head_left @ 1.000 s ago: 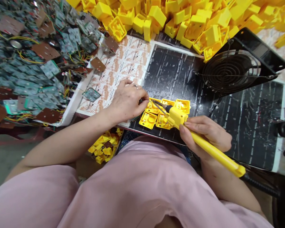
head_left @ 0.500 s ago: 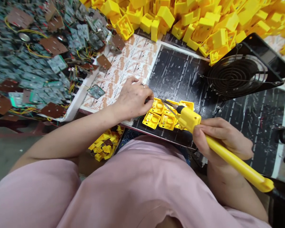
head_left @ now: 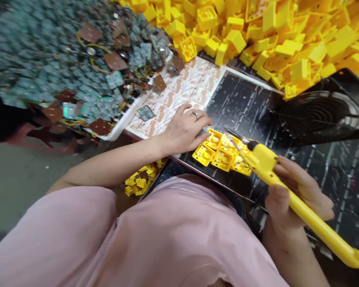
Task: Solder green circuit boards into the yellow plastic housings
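A cluster of open yellow plastic housings (head_left: 223, 159) lies mid-frame on a black mat (head_left: 242, 99). The right hand (head_left: 305, 189) wraps closed around a yellow-handled soldering iron (head_left: 317, 223), its tip over the housings. The left hand (head_left: 184, 129) rests open just beside them at 9 o'clock. Only these few are laid out; a far larger heap of yellow housings (head_left: 272, 36) waits at 12 o'clock, wired circuit boards (head_left: 80, 83) at 10 o'clock.

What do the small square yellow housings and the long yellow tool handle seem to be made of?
The small square yellow housings look like moulded plastic: opaque, glossy, with crisp formed recesses. The long yellow tool handle looks like smooth plastic too, though its sheen cannot rule out painted metal.
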`<state>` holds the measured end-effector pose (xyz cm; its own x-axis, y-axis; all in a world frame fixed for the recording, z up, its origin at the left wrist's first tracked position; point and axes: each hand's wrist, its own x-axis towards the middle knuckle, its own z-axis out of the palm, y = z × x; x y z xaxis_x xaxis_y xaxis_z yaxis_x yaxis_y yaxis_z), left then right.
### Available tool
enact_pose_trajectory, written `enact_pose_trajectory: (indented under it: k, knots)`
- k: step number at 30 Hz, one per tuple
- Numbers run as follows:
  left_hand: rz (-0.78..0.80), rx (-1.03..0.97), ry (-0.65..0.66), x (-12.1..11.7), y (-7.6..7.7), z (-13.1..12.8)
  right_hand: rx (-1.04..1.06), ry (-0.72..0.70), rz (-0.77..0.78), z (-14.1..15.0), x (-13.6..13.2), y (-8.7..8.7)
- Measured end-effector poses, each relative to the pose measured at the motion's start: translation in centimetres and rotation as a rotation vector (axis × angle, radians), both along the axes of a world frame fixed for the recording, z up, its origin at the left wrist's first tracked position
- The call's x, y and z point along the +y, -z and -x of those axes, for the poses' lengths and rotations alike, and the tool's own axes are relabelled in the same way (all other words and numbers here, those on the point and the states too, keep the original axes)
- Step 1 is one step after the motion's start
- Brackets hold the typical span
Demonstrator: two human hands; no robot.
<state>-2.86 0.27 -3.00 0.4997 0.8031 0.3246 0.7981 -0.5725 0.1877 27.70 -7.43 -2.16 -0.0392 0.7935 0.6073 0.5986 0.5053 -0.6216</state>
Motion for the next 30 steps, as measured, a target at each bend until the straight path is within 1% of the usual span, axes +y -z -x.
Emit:
enact_pose_trajectory:
  k: [2, 4, 6, 8, 9, 11, 13, 14, 15, 16, 18, 19, 21, 23, 24, 25, 26, 28, 30]
  knots:
    - [-0.009, 0.082, -0.005, -0.7, -0.8, 2.6, 0.032, 0.073, -0.114, -0.1, 0.5, 0.5]
    - [0.023, 0.192, -0.043, -1.4, -1.7, 6.2, 0.092, 0.164, -0.214, -0.1, 1.4, 1.0]
    - [0.055, 0.246, -0.083, -2.0, -2.2, 9.7, 0.204, 0.251, -0.284, 0.1, 2.2, 1.4]
    - [0.07, 0.262, -0.103, -2.3, -2.1, 12.4, 0.31, 0.302, -0.281, 0.3, 2.7, 1.4]
    - [0.071, 0.276, -0.111, -2.2, -2.0, 13.3, 0.326, 0.302, -0.252, 0.5, 2.8, 1.4]
    - [0.053, 0.33, -0.131, -1.7, -1.8, 14.4, 0.293, 0.264, -0.185, 0.7, 2.7, 1.1]
    - [-0.008, 0.359, -0.167, -1.0, -2.1, 14.9, 0.253, 0.213, -0.162, 0.9, 2.4, 0.9]
    - [-0.032, 0.336, -0.203, -0.5, -2.3, 15.1, 0.254, 0.2, -0.167, 0.9, 2.2, 0.9]
    - [-0.049, 0.27, -0.255, -0.1, -2.6, 15.4, 0.266, 0.206, -0.184, 1.0, 2.1, 0.8]
    - [-0.048, 0.165, -0.32, 0.3, -2.9, 15.7, 0.279, 0.222, -0.202, 1.1, 1.9, 0.7]
    - [-0.005, -0.131, -0.444, 1.1, -3.5, 16.3, 0.293, 0.27, -0.223, 1.3, 1.8, 0.5]
    - [0.016, -0.289, -0.485, 1.4, -3.8, 16.5, 0.291, 0.279, -0.229, 1.5, 1.8, 0.3]
    - [0.025, -0.57, -0.49, 1.8, -4.5, 16.4, 0.296, 0.227, -0.202, 1.8, 1.9, -0.1]
    - [0.021, -0.746, -0.404, 1.9, -5.4, 15.4, 0.319, 0.135, -0.153, 2.1, 2.0, -0.6]
    - [0.041, -0.788, -0.345, 1.8, -5.8, 14.6, 0.34, 0.093, -0.125, 2.3, 2.0, -0.8]
    - [0.081, -0.795, -0.281, 1.6, -6.1, 13.5, 0.361, 0.055, -0.095, 2.5, 2.0, -0.9]
    - [0.126, -0.76, -0.214, 1.4, -6.3, 12.2, 0.375, 0.025, -0.075, 2.8, 1.9, -1.0]
    - [0.194, -0.593, -0.088, 0.8, -6.3, 9.1, 0.337, -0.039, -0.046, 3.4, 1.7, -1.3]
    - [0.166, -0.398, 0.051, 0.0, -5.8, 5.7, 0.224, -0.128, 0.026, 4.2, 1.6, -1.6]
